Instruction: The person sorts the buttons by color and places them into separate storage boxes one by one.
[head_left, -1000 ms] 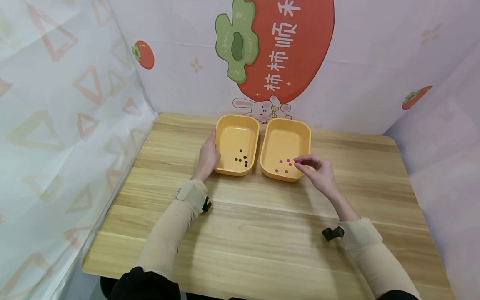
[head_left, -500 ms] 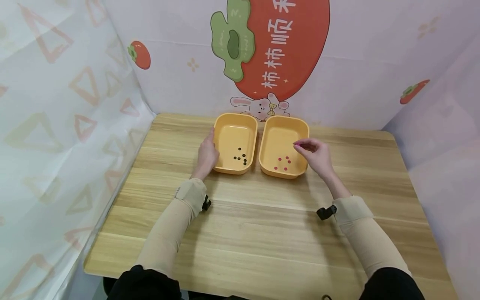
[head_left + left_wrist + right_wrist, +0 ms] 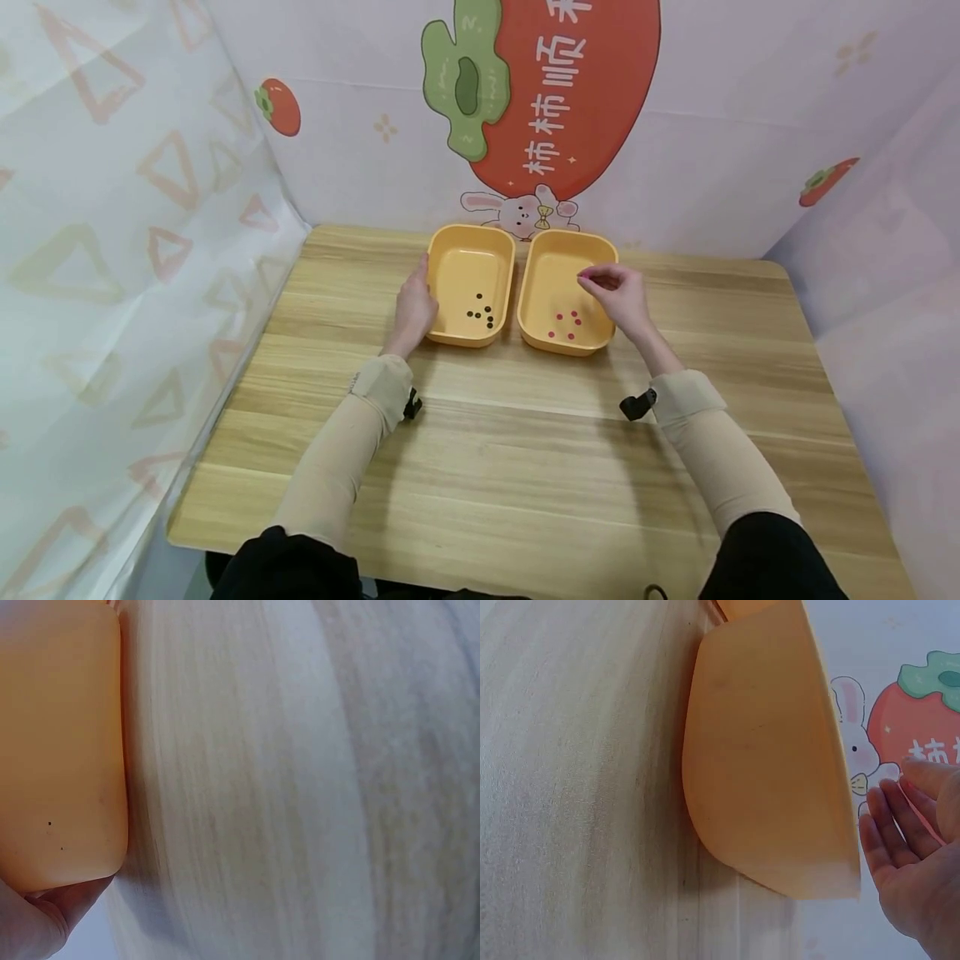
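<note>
My left hand (image 3: 416, 310) holds the left side of a yellow-orange plastic tray (image 3: 471, 340), its fingers along the outer wall. In the left wrist view that hand (image 3: 37, 922) sits at the corner of the tray (image 3: 60, 742). Several small dark round pieces (image 3: 478, 315) lie in the tray's near right part. Over a matching right tray (image 3: 558, 348), my right hand (image 3: 621, 298) pinches a small pink piece (image 3: 582, 275) between thumb and index finger. Several pink pieces (image 3: 571, 336) lie below it on the tray floor. The right wrist view shows the hand (image 3: 922, 855) above the tray's rim.
Both trays stand side by side at the back of a wooden table (image 3: 510, 467). Behind the table hangs a printed cloth (image 3: 720, 167), with another cloth (image 3: 150, 250) along the left. A black wrist camera (image 3: 637, 406) juts from the right cuff.
My right hand has lifted from the near right part of the right tray with a pink piece and moved left and farther back over it. The left hand keeps its place.
</note>
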The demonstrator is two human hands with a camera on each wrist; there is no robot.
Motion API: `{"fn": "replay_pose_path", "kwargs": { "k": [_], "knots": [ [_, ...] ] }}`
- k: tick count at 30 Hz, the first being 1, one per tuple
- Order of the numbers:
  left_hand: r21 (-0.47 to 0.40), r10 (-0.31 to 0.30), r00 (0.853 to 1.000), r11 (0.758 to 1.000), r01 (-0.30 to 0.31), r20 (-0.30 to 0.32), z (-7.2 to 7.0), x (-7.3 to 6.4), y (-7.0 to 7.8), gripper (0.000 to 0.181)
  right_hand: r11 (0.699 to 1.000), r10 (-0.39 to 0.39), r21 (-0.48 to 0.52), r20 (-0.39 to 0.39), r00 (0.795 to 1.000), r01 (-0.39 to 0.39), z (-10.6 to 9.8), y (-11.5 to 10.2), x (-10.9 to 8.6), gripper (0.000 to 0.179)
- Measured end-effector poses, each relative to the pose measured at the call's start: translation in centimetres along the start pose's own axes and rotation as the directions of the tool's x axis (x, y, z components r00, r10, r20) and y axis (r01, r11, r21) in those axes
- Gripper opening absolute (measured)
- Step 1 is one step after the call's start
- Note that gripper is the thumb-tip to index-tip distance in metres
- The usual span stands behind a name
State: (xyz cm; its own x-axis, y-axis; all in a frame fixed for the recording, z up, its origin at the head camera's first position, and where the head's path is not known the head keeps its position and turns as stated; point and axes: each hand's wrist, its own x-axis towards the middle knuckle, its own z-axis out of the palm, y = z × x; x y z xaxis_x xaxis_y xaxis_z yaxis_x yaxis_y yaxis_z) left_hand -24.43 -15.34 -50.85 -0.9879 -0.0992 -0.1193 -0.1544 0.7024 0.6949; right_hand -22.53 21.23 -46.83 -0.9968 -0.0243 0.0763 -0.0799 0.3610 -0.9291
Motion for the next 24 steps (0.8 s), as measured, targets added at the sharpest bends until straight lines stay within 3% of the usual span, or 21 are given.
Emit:
{"fn": "replay_pose_path", "kwargs": {
  "k": [10, 16, 21, 24],
  "knots": [
    [-0.027, 0.047, 0.999, 0.998, -0.048, -0.020, -0.4, -0.5, 1.2, 0.081, 0.998, 0.016, -0.054, -0.010, 1.000, -0.017, 0.2, 0.6, 0.2, 0.029],
    [-0.040, 0.045, 0.999, 0.998, -0.046, -0.024, -0.4, 0.2, -0.7, 0.071, 0.998, 0.016, -0.058, -0.016, 1.000, -0.016, 0.6, 0.9, -0.1, 0.030],
    [-0.025, 0.067, 0.998, 0.997, -0.066, 0.008, -0.6, 1.2, -2.2, 0.087, 0.995, -0.039, -0.094, -0.010, 0.999, 0.038, 0.5, 0.7, -0.4, 0.028],
    [-0.021, 0.080, 0.996, 0.997, -0.080, 0.027, -1.3, 0.7, -1.7, 0.095, 0.990, -0.067, -0.121, 0.012, 0.998, 0.068, 0.3, 0.6, -0.7, 0.029]
  ]
}}
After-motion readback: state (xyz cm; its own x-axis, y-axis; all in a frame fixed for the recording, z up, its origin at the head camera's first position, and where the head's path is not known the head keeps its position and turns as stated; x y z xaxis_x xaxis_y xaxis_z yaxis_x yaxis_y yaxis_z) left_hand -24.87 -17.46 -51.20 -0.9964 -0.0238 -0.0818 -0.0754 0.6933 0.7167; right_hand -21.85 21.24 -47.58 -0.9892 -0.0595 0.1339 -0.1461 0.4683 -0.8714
